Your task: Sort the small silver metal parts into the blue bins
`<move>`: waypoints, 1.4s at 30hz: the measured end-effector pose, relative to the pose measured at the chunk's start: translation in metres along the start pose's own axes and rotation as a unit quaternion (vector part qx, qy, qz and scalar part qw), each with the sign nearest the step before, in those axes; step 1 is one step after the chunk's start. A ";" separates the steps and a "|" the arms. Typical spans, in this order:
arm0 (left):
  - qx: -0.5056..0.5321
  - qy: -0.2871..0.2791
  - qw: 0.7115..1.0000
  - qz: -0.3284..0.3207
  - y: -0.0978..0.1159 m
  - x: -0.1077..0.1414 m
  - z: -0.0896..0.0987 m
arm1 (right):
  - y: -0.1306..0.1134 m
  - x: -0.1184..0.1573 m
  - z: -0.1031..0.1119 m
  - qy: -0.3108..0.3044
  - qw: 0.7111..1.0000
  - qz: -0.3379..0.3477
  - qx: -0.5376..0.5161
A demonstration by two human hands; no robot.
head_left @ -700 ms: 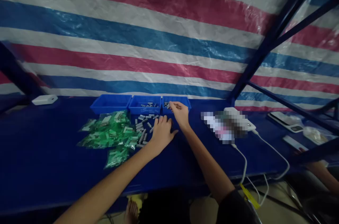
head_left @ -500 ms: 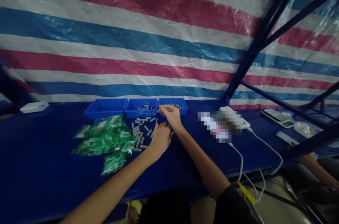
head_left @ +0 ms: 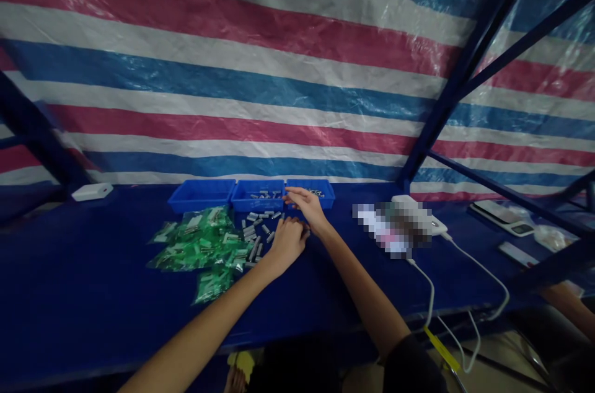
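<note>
My left hand (head_left: pixel 290 240) is curled palm-down on the table, at the right edge of a scatter of small grey metal cylinders (head_left: pixel 251 235). Its fingers are closed, and whatever lies under them is hidden. Just beyond it, my right hand (head_left: pixel 307 204) hovers where the middle blue bin (head_left: pixel 248 203) meets the right blue bin (head_left: pixel 329 196). The right fingers are stretched out and slightly apart, with no part visible between them. Some metal cylinders lie in the middle bin, and small shiny pieces in the right one.
Green plastic bags (head_left: pixel 199 244) of parts are piled left of the cylinders. A third blue bin (head_left: pixel 199 196) stands behind them. To the right are a white device (head_left: pixel 439 225) with cables, a scale (head_left: pixel 504 218) and a phone (head_left: pixel 518 253) by another person's arm. Blue frame bars rise behind.
A small piece showed at my right fingertips before; now none shows and the fingers have loosened. My left hand stays closed beside the cylinders. The whole view has shifted slightly.
</note>
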State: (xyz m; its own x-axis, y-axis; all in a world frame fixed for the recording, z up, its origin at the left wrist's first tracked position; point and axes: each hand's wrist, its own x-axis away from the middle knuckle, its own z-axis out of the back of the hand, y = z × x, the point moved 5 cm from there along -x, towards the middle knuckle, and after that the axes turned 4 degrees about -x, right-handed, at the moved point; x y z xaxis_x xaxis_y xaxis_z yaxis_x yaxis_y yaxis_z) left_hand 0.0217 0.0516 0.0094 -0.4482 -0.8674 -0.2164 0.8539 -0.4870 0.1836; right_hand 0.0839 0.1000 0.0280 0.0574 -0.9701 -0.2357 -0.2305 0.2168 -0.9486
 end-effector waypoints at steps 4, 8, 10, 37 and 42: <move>0.032 0.075 0.996 0.037 -0.014 -0.005 0.021 | -0.002 -0.001 0.008 0.056 0.997 0.049 0.014; 0.185 0.218 0.954 0.093 -0.039 -0.010 0.046 | 0.000 -0.001 0.015 0.091 0.995 0.043 0.024; 0.279 0.260 0.918 0.109 -0.051 -0.012 0.049 | 0.009 -0.001 0.012 0.072 0.997 -0.023 0.009; 0.366 0.079 0.925 0.068 -0.058 -0.019 0.036 | 0.013 -0.003 0.009 0.068 0.997 0.006 -0.035; 0.133 -0.108 0.985 0.005 -0.047 -0.003 0.035 | 0.012 -0.006 0.017 0.099 0.995 0.007 -0.006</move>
State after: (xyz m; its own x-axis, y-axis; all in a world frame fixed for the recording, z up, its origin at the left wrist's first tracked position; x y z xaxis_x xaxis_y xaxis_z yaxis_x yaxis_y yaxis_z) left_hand -0.0267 0.0733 0.0345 -0.5105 -0.8598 -0.0099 0.7717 -0.4632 0.4357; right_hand 0.0969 0.1104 0.0148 -0.1377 -0.9698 -0.2013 -0.2409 0.2300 -0.9429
